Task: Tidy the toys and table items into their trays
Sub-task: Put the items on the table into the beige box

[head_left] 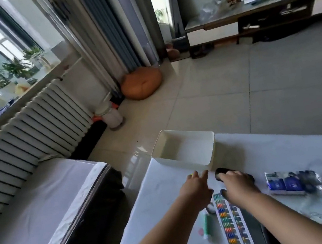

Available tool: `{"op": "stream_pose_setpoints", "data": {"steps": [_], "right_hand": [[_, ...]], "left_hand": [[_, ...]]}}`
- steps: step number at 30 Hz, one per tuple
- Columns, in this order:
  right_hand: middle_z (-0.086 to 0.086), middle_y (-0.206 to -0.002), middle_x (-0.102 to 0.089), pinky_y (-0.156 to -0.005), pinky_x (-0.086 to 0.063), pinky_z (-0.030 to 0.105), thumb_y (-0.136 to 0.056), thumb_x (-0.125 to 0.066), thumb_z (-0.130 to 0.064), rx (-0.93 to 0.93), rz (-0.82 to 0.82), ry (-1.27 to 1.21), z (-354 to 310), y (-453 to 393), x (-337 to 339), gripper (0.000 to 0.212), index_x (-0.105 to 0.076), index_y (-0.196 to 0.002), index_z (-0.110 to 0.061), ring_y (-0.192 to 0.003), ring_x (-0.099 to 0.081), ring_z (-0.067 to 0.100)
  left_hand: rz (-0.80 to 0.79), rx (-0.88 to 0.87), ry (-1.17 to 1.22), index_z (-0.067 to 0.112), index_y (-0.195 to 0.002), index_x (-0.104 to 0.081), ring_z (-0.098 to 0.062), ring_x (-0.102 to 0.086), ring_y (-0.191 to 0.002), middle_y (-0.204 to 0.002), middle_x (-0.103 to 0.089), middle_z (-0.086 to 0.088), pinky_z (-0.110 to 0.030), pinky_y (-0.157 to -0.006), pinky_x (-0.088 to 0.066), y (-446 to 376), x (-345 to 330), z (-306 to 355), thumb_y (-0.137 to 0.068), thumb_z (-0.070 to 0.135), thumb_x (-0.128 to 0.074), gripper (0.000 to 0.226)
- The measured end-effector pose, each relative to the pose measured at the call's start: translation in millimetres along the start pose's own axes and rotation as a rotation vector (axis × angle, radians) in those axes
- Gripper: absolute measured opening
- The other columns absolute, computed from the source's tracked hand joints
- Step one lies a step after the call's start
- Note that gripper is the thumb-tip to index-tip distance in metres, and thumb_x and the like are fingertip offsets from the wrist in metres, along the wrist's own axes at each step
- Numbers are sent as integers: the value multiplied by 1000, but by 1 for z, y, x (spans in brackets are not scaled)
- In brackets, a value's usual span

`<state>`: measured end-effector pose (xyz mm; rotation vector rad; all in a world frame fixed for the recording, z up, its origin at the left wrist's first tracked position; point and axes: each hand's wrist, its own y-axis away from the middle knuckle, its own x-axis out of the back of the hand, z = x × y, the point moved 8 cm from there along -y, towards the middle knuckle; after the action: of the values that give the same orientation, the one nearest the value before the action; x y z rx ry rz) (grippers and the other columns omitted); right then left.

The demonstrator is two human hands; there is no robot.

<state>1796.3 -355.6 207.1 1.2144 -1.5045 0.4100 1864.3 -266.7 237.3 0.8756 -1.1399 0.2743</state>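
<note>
tray: white rectangular tray (182, 149) sitting at the far left corner of the table (167, 203), inside showing bare, walls plain
dark item: black rounded object (222, 172) lying just in front of the tray's near right corner, partly covered by the right hand, shape blurred
abacus: long strip abacus (232, 227) with coloured bead rows lying nearer the person than the tray, running toward the camera
green item: small green tube-like thing (207, 224) lying just left of the abacus, too blurred to name
tissue pack: blue and white pack (288, 183) in crinkled clear wrap lying right of the tray and nearer the camera, well apart from it
left hand: left hand (196, 187) reaching palm down toward the tray's near wall, fingers spread and loose, something yellow-green showing at a fingertip, cannot tell if it is gripping anything
right hand: right hand (238, 185) curling down over the dark item, fingers bent onto it, appearing to be closing on it
room: bare white cloth lying open left of the hands, table edge running just left of the tray, floor (235, 95) dropping away behind the tray
</note>
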Motion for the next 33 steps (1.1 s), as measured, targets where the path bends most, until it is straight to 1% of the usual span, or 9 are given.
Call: {"op": "stream_pose_setpoints", "data": {"steps": [7,13,18,21,24,27,30,31,33], "right_hand": [[4,-143,-39,-101,-43,35,-89,-54,-27,-87,-47,-209,-56,-123,-64,51,-43,-139,-24,-126,-47,28],[4,-145,-31,-98,-44,36,-90,-49,-21,-154,-53,-193,-54,-179,-94,41,-49,-130,-21,-123,-46,29],[4,-155,-20,-97,-45,35,-89,-48,-17,-183,-60,-125,-38,-203,-119,33,-56,-121,-19,-127,-43,30],[0,-153,-23,-93,-43,32,-88,-47,-15,-164,-22,-174,-39,-213,-135,29,-56,-115,-18,-124,-44,30],[1,-148,-29,-88,-42,30,-89,-48,-12,-154,40,-199,-38,-213,-143,26,-53,-114,-9,-122,-45,30],[0,-150,-30,-100,-41,33,-92,-47,-15,-140,43,-208,-32,-213,-142,36,-50,-127,-9,-127,-44,28],[1,-154,-27,-106,-38,34,-93,-44,-13,-146,23,-220,-24,-211,-140,40,-47,-132,-9,-133,-40,25],[-1,-157,-20,-107,-37,33,-93,-41,-9,-156,11,-218,-22,-210,-140,43,-44,-136,-9,-137,-36,24],[-9,-162,0,-100,-39,30,-94,-39,-5,-189,-25,-238,-21,-204,-142,53,-33,-146,-15,-142,-29,22]], "left_hand": [[-91,-59,-16,22,-153,-17,-31,-24,-142,-157,-19,-13,-40,-111,-32,-78,-20,-106,-95,31,-52,68],[-119,-73,-68,20,-153,-19,-30,-21,-144,-160,-13,-11,-39,-113,-28,-130,-33,-153,-97,32,-50,65],[-99,-135,-182,17,-146,-33,-31,-4,-148,-162,0,-7,-46,-112,-31,-179,-46,-165,-97,32,-51,55],[-104,-166,-265,14,-140,-42,-30,1,-149,-162,3,-7,-46,-111,-30,-208,-56,-167,-97,32,-50,47],[-141,-172,-372,11,-139,-46,-29,-2,-149,-161,-3,-10,-46,-117,-18,-226,-70,-170,-99,31,-46,45],[-94,-174,-439,10,-133,-51,-30,-26,-140,-149,-31,-13,-47,-120,-11,-234,-76,-173,-93,16,-49,40],[-119,-202,-388,12,-123,-57,-30,-50,-117,-127,-41,-10,-45,-106,-35,-226,-87,-166,-84,6,-51,40],[-134,-205,-334,12,-122,-57,-31,-51,-112,-123,-41,-10,-42,-95,-43,-221,-91,-163,-83,5,-50,40],[-162,-180,-226,12,-123,-55,-31,-49,-107,-120,-40,-10,-39,-77,-47,-205,-100,-157,-83,5,-49,41]]}}
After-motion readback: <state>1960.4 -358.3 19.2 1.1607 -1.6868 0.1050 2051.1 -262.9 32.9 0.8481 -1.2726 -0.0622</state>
